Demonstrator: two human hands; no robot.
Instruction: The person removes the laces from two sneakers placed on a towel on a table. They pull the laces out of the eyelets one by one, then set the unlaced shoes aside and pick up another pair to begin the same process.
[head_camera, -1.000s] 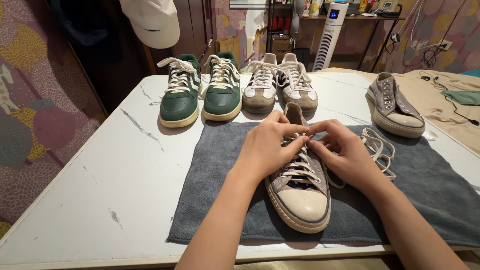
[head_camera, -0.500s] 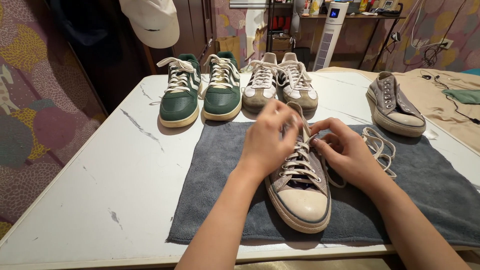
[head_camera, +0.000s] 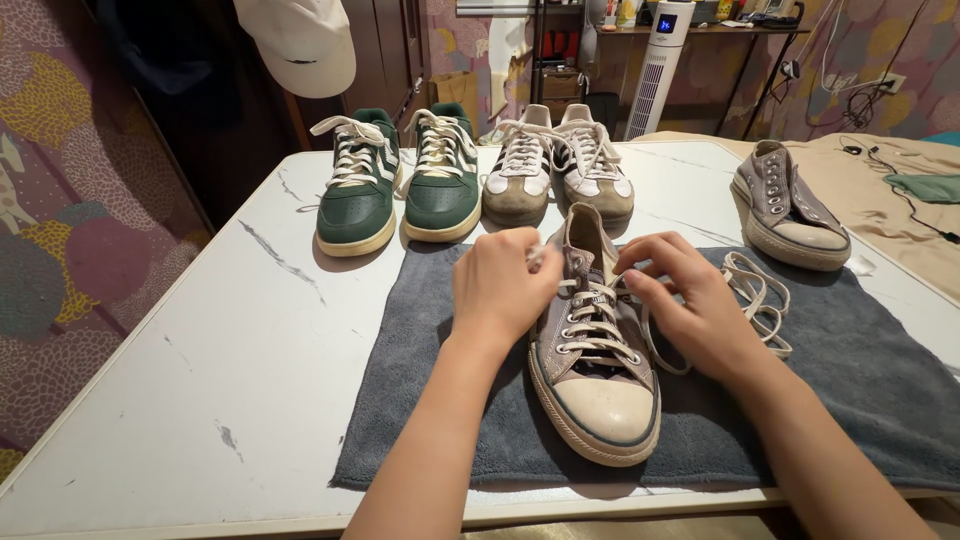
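A grey canvas sneaker (head_camera: 600, 385) with a cream toe cap lies on a grey towel (head_camera: 440, 400), toe towards me. My left hand (head_camera: 500, 290) is on the shoe's left side near the upper eyelets, pinching the end of its cream lace (head_camera: 597, 330). My right hand (head_camera: 690, 300) rests on the shoe's right side, its fingers curled on the lace by the tongue. A loose cream lace (head_camera: 760, 300) lies on the towel just right of that hand.
The towel lies on a white marble-look table (head_camera: 200, 350). At its far edge stand a green pair (head_camera: 395, 190) and a beige pair (head_camera: 555, 180) of sneakers. A matching grey sneaker (head_camera: 790, 210) sits far right. A white cap (head_camera: 300, 45) hangs behind.
My left hand has drawn the lace end out to the left and settled lower beside the shoe. My right hand has stayed at the right side of the eyelets.
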